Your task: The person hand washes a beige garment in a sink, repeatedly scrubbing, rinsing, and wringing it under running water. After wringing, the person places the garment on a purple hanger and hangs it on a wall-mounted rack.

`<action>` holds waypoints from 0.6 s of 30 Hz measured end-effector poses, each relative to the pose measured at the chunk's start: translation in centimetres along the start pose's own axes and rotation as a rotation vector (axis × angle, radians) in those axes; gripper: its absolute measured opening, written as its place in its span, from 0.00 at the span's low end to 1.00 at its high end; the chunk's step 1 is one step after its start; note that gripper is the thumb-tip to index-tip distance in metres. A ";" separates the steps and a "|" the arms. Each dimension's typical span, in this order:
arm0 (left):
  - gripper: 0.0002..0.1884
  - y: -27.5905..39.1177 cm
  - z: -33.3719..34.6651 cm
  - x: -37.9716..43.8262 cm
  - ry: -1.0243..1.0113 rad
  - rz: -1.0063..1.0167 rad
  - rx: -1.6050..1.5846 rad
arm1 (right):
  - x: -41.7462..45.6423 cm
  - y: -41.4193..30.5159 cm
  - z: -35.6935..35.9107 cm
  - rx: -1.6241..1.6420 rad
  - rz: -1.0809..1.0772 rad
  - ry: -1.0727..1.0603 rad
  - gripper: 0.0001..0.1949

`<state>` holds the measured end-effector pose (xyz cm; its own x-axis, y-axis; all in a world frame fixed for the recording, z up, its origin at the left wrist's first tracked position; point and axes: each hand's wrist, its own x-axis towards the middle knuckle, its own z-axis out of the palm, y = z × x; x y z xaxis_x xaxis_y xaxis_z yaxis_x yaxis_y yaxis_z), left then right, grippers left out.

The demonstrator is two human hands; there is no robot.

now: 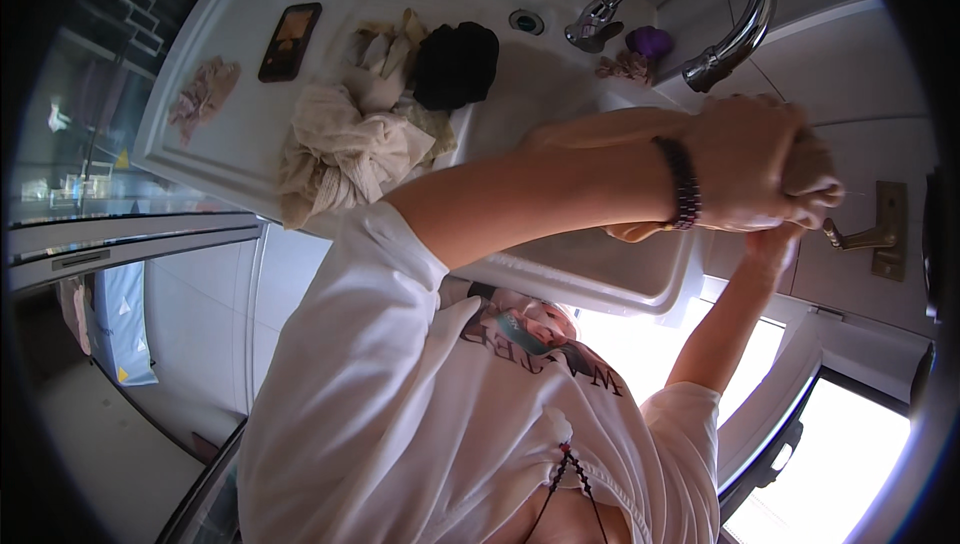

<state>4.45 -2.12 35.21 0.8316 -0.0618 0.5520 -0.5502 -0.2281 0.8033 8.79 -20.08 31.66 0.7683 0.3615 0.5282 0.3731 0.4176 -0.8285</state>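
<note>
My left hand [739, 161], with a dark beaded bracelet on its wrist, reaches across to the right and grips a tan, wet-looking cloth [814, 169]. Pressed against it from below is my right hand [776, 240], mostly hidden, closed on the same bunched cloth. Both hands are raised over the right end of a white laundry sink [660, 300], and the left one is slightly blurred. Part of the tan fabric shows behind and under my left wrist. Above the hands curves a chrome faucet [761, 11].
On the sink's ribbed washboard [247, 131] lie a heap of cream clothing [352, 139], a black garment [456, 65], a phone [290, 41] and a pinkish crumpled cloth [204, 97]. A purple object [649, 41] sits by the faucet base. A brass door handle [862, 236] juts close to my hands.
</note>
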 end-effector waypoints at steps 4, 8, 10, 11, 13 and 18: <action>0.31 -6.1 1.1 -3.3 -0.022 -0.176 0.003 | -2.1 6.1 -0.8 -0.091 0.239 0.035 0.19; 0.27 -13.1 2.7 -6.5 -0.091 -0.403 0.015 | -6.5 14.5 -4.5 -0.172 0.499 0.146 0.21; 0.30 -14.7 2.7 -7.4 -0.120 -0.436 0.007 | -7.4 15.9 -3.3 -0.339 0.524 0.154 0.22; 0.32 -14.8 2.9 -7.9 -0.133 -0.400 0.000 | -7.6 15.4 -3.4 -0.437 0.506 0.156 0.22; 0.37 -13.8 2.2 -8.7 -0.151 -0.303 -0.030 | -7.9 13.8 -2.5 -0.617 0.473 0.147 0.23; 0.49 -5.9 -0.5 -6.8 -0.195 0.024 -0.210 | -4.5 4.2 2.5 -0.758 0.270 0.147 0.41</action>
<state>2.07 0.13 26.82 0.8061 -0.2546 0.5342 -0.5565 -0.0190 0.8306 5.58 -17.83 26.29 0.9226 0.2344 0.3064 0.3756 -0.3643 -0.8522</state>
